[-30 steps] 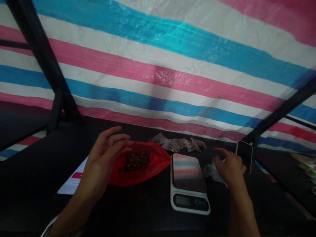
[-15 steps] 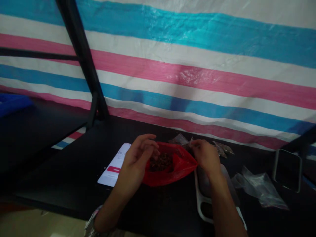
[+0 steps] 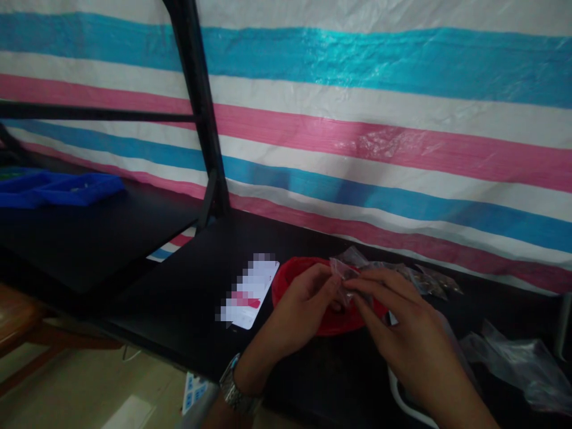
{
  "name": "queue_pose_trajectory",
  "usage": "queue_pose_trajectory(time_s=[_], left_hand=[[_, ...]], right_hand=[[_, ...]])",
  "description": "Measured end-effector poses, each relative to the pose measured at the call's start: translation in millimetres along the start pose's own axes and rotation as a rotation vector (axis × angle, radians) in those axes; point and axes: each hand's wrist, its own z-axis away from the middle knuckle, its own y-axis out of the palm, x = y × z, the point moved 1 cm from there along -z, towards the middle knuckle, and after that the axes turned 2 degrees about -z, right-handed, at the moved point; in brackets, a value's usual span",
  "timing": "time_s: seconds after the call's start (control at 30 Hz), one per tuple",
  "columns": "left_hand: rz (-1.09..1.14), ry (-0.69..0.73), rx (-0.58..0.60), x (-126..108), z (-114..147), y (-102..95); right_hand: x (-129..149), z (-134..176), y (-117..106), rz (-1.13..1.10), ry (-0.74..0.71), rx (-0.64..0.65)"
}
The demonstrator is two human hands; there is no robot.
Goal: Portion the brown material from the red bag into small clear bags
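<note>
My left hand (image 3: 304, 304) joins my right hand (image 3: 404, 319) pinching a baggie (image 3: 342, 273) near the table's (image 3: 179, 298) back edge, occupying both.

Pinched between both hands (image 3: 308, 301): small clear bag (image 3: 340, 269), thin, crinkled, upper edge raised. Directly beneath, partly covered: open red bag (image 3: 343, 325), resting on dark surface (image 3: 192, 298).

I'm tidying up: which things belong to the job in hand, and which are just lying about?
Likely in the job: small clear bag, held by left hand and right hand; red bag; filled bags; loose clear bags; white-edged device.

Likely just lying about: phone; blue trays.
</note>
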Motion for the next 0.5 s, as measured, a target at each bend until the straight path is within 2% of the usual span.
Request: queue_pose_trajectory(time_s=[0.1,0.27,0.5], left_hand=[[-0.036,0.002,0.003,2.3,-0.6,-3.2],[-0.009,-0.026,-0.018,4.2,-2.0,-2.4],[0.05,-0.076,-0.045,0.7,-4.5,2.2]], right_hand=[[-3.7,5.2,-1.1,-0.014,0.072,0.028],[0.0,4.6,4.4,-0.021,0.18,-0.007],[-2.3,0.9,12.8,-0.045,0.211,-0.024]])
